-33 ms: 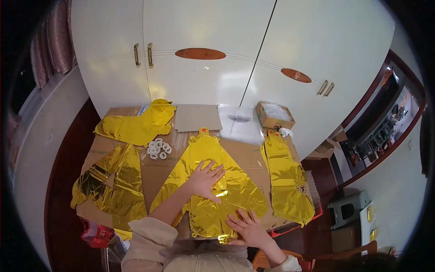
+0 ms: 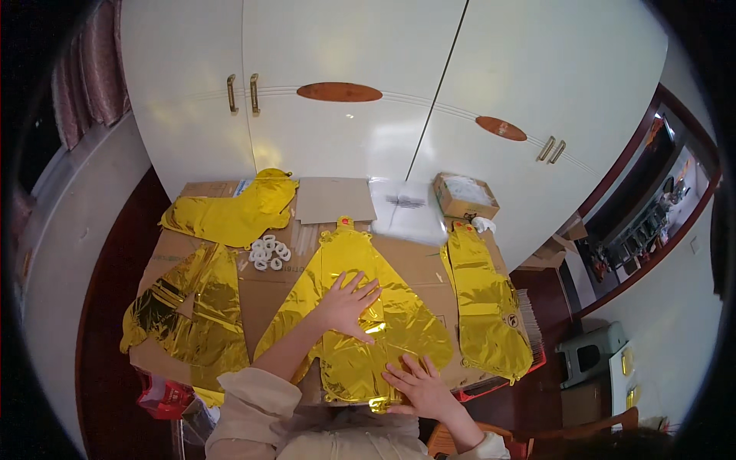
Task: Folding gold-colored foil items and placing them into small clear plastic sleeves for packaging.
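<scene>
A flat, uninflated gold foil balloon (image 2: 406, 314) lies in front of me, wide toward my body and narrowing to a small tab with a red mark at the far end. My left hand (image 2: 349, 308) rests palm down on its middle, fingers spread. Lower and to the right, my right hand (image 2: 422, 389) presses flat near the balloon's near edge, its fingers stretched apart. Neither hand grips anything. Under the balloon is a brown cardboard sheet (image 2: 264, 287) covering the table.
More gold foil pieces lie at the left (image 2: 211, 307), far left (image 2: 222, 218) and right (image 2: 487, 307). Several white rings (image 2: 268, 251) sit beside clear thin strips. Behind them are a grey card (image 2: 335, 201), a clear plastic sheet (image 2: 402, 211) and a small carton (image 2: 465, 195) against white cabinets.
</scene>
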Demonstrator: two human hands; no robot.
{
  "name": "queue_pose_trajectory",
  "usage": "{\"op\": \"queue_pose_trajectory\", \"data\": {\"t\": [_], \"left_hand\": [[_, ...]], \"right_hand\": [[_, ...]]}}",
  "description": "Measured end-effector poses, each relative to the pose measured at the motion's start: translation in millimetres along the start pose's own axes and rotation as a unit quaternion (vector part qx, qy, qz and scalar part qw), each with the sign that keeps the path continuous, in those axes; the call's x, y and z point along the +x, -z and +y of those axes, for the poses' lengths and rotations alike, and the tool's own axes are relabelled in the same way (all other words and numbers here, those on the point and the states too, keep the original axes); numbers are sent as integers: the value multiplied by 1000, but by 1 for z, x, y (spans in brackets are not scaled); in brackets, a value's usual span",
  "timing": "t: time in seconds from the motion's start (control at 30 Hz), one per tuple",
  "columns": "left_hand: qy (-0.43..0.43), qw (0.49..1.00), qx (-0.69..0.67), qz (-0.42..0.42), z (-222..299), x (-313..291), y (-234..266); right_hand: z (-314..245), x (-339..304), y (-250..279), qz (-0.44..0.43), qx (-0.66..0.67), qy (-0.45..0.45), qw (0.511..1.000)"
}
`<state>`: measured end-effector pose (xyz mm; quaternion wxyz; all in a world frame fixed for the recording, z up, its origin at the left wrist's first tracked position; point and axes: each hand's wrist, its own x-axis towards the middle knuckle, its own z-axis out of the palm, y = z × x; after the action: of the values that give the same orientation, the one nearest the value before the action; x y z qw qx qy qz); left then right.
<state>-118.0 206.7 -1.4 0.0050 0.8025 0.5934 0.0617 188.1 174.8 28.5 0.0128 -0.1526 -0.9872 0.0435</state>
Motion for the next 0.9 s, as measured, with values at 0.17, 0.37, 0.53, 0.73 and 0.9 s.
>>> {"op": "queue_pose_trajectory", "data": {"t": [0.17, 0.37, 0.53, 0.73, 0.9], "left_hand": [[0, 1000, -5, 3, -1, 0, -1], [2, 1000, -10, 7, -1, 0, -3], [4, 1000, -7, -3, 1, 0, 0], [4, 1000, -10, -4, -1, 1, 0], [5, 1000, -9, -4, -1, 0, -2]], "right_hand": [[-1, -3, 6, 9, 35, 1, 999], [9, -30, 2, 42, 178, -100, 978], [11, -24, -1, 169, 187, -251, 935], [17, -18, -16, 131, 328, -314, 881], [23, -17, -13, 25, 376, -322, 868]]}}
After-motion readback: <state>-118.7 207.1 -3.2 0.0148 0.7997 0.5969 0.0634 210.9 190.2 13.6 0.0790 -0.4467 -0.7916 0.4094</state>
